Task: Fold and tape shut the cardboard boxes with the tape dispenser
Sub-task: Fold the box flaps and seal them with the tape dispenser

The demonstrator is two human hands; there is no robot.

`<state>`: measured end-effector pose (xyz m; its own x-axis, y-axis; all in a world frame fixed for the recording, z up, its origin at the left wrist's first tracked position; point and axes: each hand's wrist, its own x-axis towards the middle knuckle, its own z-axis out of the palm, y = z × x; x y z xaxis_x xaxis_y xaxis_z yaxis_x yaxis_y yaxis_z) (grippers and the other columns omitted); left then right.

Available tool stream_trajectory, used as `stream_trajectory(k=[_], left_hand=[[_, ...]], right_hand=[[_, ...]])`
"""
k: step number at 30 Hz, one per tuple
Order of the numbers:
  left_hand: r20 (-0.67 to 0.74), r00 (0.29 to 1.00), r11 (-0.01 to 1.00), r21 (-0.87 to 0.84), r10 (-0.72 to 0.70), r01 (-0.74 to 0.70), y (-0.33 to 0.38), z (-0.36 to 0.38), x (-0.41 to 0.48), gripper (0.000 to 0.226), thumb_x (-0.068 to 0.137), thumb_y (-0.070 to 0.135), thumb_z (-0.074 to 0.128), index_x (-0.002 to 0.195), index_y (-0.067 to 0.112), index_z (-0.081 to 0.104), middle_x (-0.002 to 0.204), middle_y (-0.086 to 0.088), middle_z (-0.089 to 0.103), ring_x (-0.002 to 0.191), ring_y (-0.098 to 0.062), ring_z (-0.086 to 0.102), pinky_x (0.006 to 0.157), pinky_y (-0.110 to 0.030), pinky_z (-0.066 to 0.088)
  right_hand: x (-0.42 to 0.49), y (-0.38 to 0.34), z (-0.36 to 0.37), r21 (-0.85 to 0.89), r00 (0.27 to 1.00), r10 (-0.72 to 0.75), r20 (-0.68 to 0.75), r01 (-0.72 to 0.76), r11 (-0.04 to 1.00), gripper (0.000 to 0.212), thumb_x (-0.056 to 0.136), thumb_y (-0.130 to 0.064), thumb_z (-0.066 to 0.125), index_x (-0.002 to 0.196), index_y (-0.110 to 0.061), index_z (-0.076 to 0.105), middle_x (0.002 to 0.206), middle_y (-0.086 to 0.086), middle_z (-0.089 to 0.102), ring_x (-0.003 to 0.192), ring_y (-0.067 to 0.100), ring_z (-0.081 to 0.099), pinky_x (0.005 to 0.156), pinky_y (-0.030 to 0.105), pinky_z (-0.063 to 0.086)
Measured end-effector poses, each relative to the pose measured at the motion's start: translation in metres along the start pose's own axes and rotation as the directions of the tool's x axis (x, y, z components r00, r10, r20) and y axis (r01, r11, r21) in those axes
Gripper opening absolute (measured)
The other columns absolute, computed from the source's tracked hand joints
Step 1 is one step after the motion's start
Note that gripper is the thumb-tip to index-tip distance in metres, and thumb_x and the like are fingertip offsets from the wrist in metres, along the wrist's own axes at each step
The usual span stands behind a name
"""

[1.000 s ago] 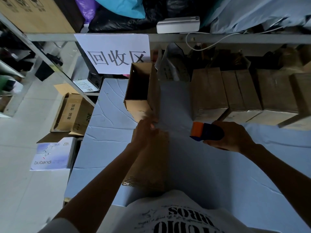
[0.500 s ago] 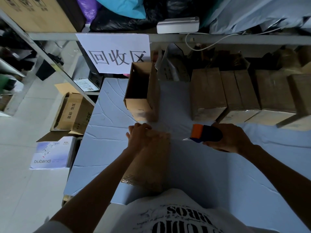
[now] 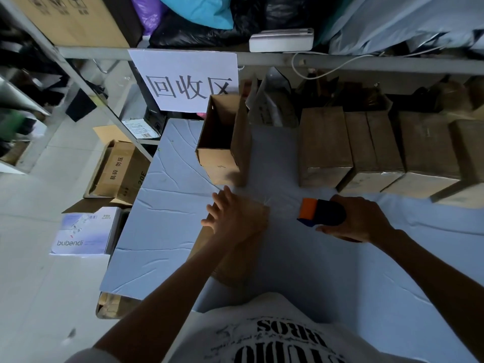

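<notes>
Our left hand (image 3: pixel 230 218) lies flat, fingers spread straight, pressing on the far end of the cardboard box (image 3: pixel 258 213), which rests on the blue table (image 3: pixel 314 271) close before us. Our right hand (image 3: pixel 358 218) curls round the tape dispenser (image 3: pixel 322 212), holding it just right of the box with its orange end toward the box.
</notes>
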<state>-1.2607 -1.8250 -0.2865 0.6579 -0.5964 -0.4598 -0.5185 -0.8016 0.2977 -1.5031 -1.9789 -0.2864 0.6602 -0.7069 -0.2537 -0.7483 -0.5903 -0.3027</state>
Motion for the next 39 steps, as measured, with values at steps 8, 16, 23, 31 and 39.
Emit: stream_trajectory(k=[8, 16, 23, 31, 39], left_hand=[[0.116, 0.986, 0.949, -0.305, 0.119, -0.079, -0.019, -0.033, 0.025, 0.102, 0.073, 0.068, 0.063, 0.149, 0.018, 0.016, 0.148, -0.015, 0.029, 0.134, -0.038, 0.034, 0.110, -0.052, 0.033], [0.353, 0.905, 0.826, -0.564, 0.238, 0.003, -0.034, -0.035, 0.018, 0.104, 0.068, 0.061, 0.069, 0.150, 0.020, 0.018, 0.157, -0.008, 0.022, 0.141, -0.032, 0.027, 0.111, -0.050, 0.026], [0.434, 0.871, 0.736, -0.663, 0.231, 0.136, -0.050, -0.026, 0.022, 0.078, 0.087, 0.047, 0.058, 0.151, 0.023, 0.021, 0.155, -0.007, 0.028, 0.140, -0.031, 0.029, 0.108, -0.051, 0.025], [-0.110, 0.963, 0.857, -0.438, 0.246, -0.270, -0.036, -0.041, 0.012, 0.074, 0.084, 0.035, 0.070, 0.143, 0.015, 0.032, 0.145, -0.014, 0.036, 0.130, -0.029, 0.041, 0.101, -0.042, 0.044], [-0.189, 0.946, 0.954, 0.197, 0.263, -0.226, -0.013, -0.008, -0.008, 0.116, 0.074, 0.069, 0.057, 0.150, 0.010, -0.007, 0.144, -0.013, 0.030, 0.127, -0.034, 0.036, 0.099, -0.050, 0.034]], right_hand=[[0.004, -0.040, -0.021, 0.088, 0.994, -0.021, -0.108, 0.031, 0.996, 0.050, 0.060, -0.070, 0.064, 0.088, -0.031, 0.051, 0.062, -0.020, 0.048, 0.058, 0.002, 0.051, 0.052, 0.016, 0.034], [0.002, -0.056, -0.025, 0.061, 0.991, -0.048, -0.129, 0.056, 0.997, 0.052, 0.063, -0.067, 0.070, 0.094, -0.026, 0.059, 0.069, -0.014, 0.054, 0.065, 0.008, 0.056, 0.057, 0.019, 0.039], [0.001, -0.069, -0.019, 0.027, 0.992, -0.055, -0.116, 0.059, 0.998, 0.053, 0.063, -0.070, 0.066, 0.090, -0.025, 0.057, 0.068, -0.014, 0.053, 0.064, 0.009, 0.056, 0.056, 0.021, 0.039], [0.009, -0.098, -0.016, -0.020, 0.981, -0.030, -0.190, 0.027, 0.999, 0.058, 0.063, -0.076, 0.062, 0.089, -0.025, 0.058, 0.069, -0.011, 0.052, 0.063, 0.009, 0.051, 0.053, 0.019, 0.032], [0.015, -0.119, -0.010, 0.114, 0.972, 0.014, -0.233, 0.013, 0.993, 0.059, 0.059, -0.078, 0.060, 0.091, -0.028, 0.058, 0.072, -0.012, 0.049, 0.064, 0.010, 0.049, 0.053, 0.020, 0.031]])
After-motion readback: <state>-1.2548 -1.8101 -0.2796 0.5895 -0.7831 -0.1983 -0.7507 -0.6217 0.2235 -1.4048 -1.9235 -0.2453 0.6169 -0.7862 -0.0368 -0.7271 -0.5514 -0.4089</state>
